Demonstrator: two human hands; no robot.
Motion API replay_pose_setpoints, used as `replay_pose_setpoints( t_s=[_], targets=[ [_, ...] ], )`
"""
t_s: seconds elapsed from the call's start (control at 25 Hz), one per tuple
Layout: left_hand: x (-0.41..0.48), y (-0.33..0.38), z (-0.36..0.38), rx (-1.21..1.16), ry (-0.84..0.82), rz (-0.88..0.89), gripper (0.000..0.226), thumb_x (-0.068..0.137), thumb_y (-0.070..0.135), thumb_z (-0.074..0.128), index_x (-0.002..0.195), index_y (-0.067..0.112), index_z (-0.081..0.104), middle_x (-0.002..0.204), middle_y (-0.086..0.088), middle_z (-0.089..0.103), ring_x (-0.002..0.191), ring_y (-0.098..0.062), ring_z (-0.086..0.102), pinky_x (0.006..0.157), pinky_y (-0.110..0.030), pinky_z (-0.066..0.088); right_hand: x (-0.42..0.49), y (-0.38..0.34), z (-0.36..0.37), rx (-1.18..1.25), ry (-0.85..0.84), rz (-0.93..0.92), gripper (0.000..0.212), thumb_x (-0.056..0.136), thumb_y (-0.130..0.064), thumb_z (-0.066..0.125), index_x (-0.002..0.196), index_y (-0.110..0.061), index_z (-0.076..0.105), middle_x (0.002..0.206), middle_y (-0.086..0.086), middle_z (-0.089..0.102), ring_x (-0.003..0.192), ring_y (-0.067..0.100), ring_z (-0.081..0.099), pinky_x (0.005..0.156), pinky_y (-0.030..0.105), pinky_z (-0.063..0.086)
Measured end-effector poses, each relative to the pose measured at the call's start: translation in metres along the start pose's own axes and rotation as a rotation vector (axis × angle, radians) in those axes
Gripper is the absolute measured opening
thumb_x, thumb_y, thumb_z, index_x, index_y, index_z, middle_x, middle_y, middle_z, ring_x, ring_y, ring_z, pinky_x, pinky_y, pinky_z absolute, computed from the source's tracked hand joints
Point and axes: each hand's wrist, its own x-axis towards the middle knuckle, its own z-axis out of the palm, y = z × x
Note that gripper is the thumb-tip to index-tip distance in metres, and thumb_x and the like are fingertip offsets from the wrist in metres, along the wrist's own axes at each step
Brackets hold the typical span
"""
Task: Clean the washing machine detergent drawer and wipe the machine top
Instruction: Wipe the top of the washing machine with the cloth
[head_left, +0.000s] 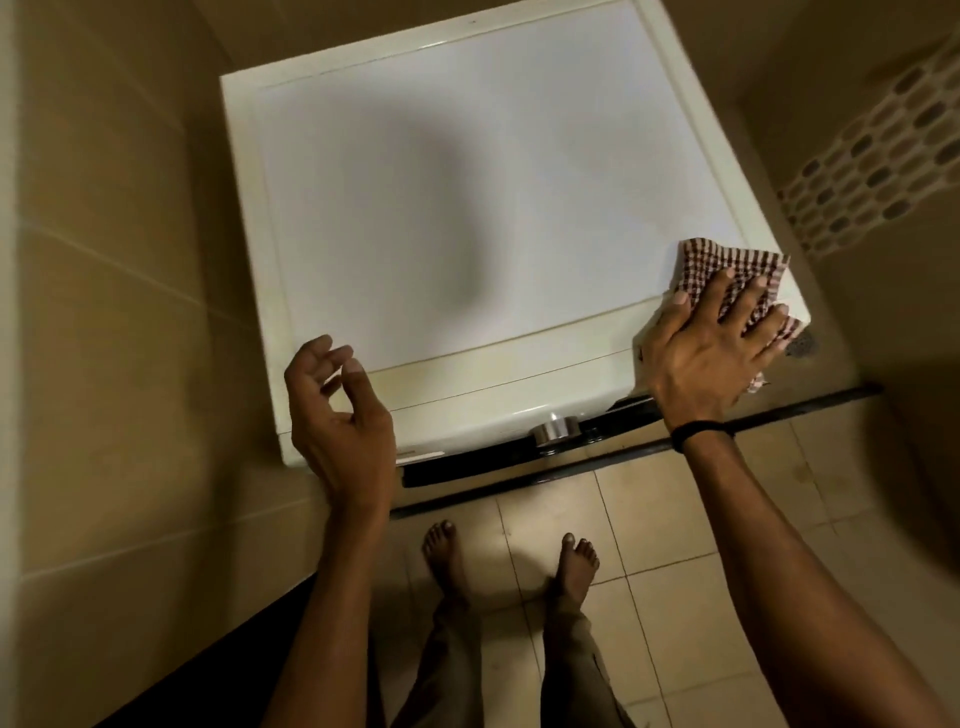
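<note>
**Cloth at the near right corner, the top lying ahead and to the left**

The flat white washing machine top (467, 208) spreads away from the person toward the far wall, its near edge running crosswise between the two hands. A red-and-white checked cloth (727, 270) lies on its near right corner, reaching to the right edge. The right hand (711, 348) presses flat on the cloth, fingers straight and spread. The left hand (337, 415) hovers at the near left corner, fingers loosely curled, holding nothing.

Nearly all the panel lies left of and beyond the cloth, so the next stroke likely runs leftward or away, with the right hand doing the work.

A round silver knob (553, 428) sits on the front. The detergent drawer cannot be made out from this angle. Beige floor tiles (701, 545) lie below.
</note>
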Motion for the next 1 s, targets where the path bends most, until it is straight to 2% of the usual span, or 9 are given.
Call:
replay_pose_setpoints(
  t_s=[0.08,0.28,0.44,0.6,0.68,0.76,0.84,0.92,1.0],
  targets=[
    [0.013,-0.008,-0.021,-0.008,0.034,-0.086,0.028,0.103,0.014,0.057,0.129,0.004,0.056,0.117,-0.005,0.071,0.106,-0.007,0.065,0.085,-0.017,0.051,-0.032,-0.021,-0.001,0.011,-0.006,-0.03,0.063,0.104,-0.051,0.018,0.155,-0.017,0.032,0.162,0.018,0.026,0.147,0.048,0.02,0.118,0.066,0.013],
    [0.036,-0.048,-0.066,-0.001,0.073,-0.201,0.033,0.104,0.026,0.058,0.133,0.009,0.055,0.119,-0.002,0.07,0.105,-0.011,0.066,0.081,-0.015,0.049,-0.134,-0.097,-0.004,0.039,-0.085,-0.131,0.066,0.102,-0.052,0.018,0.158,-0.017,0.025,0.164,0.017,0.018,0.149,0.046,0.015,0.119,0.063,0.007],
    [0.047,-0.064,-0.087,-0.017,0.087,-0.302,0.035,0.104,0.024,0.058,0.135,0.008,0.055,0.12,0.002,0.067,0.101,0.002,0.062,0.078,-0.004,0.044,-0.231,-0.171,0.0,0.097,-0.175,-0.272,0.07,0.101,-0.054,0.027,0.159,-0.017,0.016,0.166,0.018,0.005,0.151,0.046,0.002,0.118,0.066,0.004],
    [0.057,-0.067,-0.093,-0.043,0.087,-0.313,0.034,0.104,0.021,0.057,0.135,0.006,0.056,0.122,-0.004,0.067,0.106,-0.01,0.063,0.08,-0.006,0.045,-0.297,-0.245,0.013,0.101,-0.258,-0.461,0.07,0.102,-0.057,0.03,0.159,-0.019,0.019,0.166,0.02,0.007,0.15,0.048,0.005,0.117,0.069,0.003],
    [0.06,-0.066,-0.092,-0.051,0.066,-0.307,0.035,0.104,0.024,0.056,0.135,0.01,0.056,0.124,-0.004,0.067,0.108,-0.014,0.065,0.081,-0.01,0.049,-0.305,-0.266,0.022,0.025,-0.273,-0.514,0.075,0.099,-0.061,0.041,0.158,-0.02,0.021,0.164,0.023,0.011,0.148,0.051,0.011,0.116,0.071,0.001],
    [0.061,-0.063,-0.089,-0.067,0.037,-0.287,0.034,0.103,0.023,0.056,0.135,0.009,0.056,0.124,-0.007,0.067,0.108,-0.017,0.066,0.082,-0.014,0.052,-0.301,-0.263,0.019,-0.024,-0.285,-0.569,0.077,0.097,-0.06,0.046,0.159,-0.022,0.019,0.165,0.022,0.007,0.149,0.05,0.008,0.117,0.069,-0.001],
    [0.06,-0.059,-0.084,-0.085,0.021,-0.273,0.033,0.103,0.016,0.058,0.133,0.004,0.058,0.122,-0.012,0.068,0.107,-0.018,0.066,0.083,-0.014,0.052,-0.288,-0.235,0.005,0.026,-0.324,-0.597,0.073,0.099,-0.06,0.036,0.16,-0.025,0.014,0.167,0.017,-0.001,0.151,0.045,-0.002,0.119,0.066,0.0],
    [0.057,-0.053,-0.077,-0.098,0.002,-0.27,0.032,0.102,0.012,0.06,0.132,0.001,0.059,0.12,-0.014,0.069,0.104,-0.018,0.066,0.082,-0.008,0.049,-0.258,-0.191,-0.011,0.051,-0.295,-0.489,0.068,0.101,-0.057,0.027,0.16,-0.028,0.013,0.167,0.014,-0.003,0.152,0.042,-0.005,0.119,0.064,0.003],
    [0.055,-0.048,-0.069,-0.111,-0.037,-0.291,0.031,0.102,0.011,0.061,0.132,0.004,0.059,0.12,-0.012,0.069,0.106,-0.018,0.066,0.086,-0.009,0.05,-0.207,-0.146,-0.019,-0.01,-0.255,-0.346,0.064,0.101,-0.057,0.023,0.159,-0.031,0.015,0.167,0.013,0.0,0.152,0.042,0.0,0.119,0.065,0.008]
  ],
)
